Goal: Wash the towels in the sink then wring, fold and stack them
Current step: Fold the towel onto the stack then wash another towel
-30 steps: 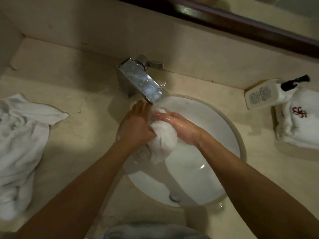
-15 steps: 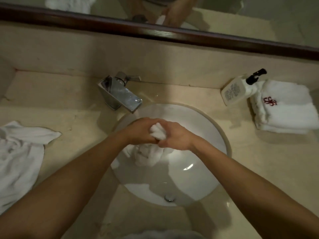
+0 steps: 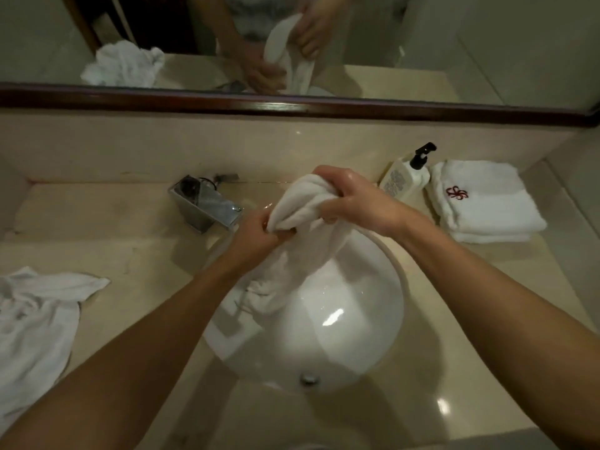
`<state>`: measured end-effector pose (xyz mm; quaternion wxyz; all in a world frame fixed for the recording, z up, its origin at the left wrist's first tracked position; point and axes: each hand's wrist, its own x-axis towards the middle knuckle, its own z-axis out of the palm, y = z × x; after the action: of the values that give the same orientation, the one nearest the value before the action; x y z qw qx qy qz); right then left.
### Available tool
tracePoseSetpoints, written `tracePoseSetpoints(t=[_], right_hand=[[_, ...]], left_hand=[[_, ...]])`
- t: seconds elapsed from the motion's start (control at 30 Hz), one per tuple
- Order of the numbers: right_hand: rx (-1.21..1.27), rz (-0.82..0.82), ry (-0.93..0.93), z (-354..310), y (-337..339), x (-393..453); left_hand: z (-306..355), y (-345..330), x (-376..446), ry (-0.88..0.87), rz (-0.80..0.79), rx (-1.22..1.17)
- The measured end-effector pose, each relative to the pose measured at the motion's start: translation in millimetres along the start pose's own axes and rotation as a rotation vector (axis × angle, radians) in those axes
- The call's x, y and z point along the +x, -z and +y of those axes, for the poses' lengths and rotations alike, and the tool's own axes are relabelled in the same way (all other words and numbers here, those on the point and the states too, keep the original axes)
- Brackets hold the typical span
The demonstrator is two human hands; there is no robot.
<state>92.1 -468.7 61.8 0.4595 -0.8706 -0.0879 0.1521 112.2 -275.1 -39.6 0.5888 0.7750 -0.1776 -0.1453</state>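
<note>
The left hand (image 3: 256, 233) and right hand (image 3: 354, 203) are covering the middle of the wet white towel (image 3: 300, 203), hiding how it is twisting inside their curled fingers. Well left of the left hand, the crumpled white cloth (image 3: 35, 323) is running off the frame's edge. Beside the right hand, the label on the cream pump bottle (image 3: 399, 181) is reading too small to make out.
</note>
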Motion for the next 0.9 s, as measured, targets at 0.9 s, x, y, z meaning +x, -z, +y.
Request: tracePoseSetpoints(t=[0.9], right_hand=[[0.182, 0.093, -0.234, 77.2, -99.5, -16.9]], left_hand=[[32.3, 35.2, -35.1, 0.098, 0.131, -0.129]])
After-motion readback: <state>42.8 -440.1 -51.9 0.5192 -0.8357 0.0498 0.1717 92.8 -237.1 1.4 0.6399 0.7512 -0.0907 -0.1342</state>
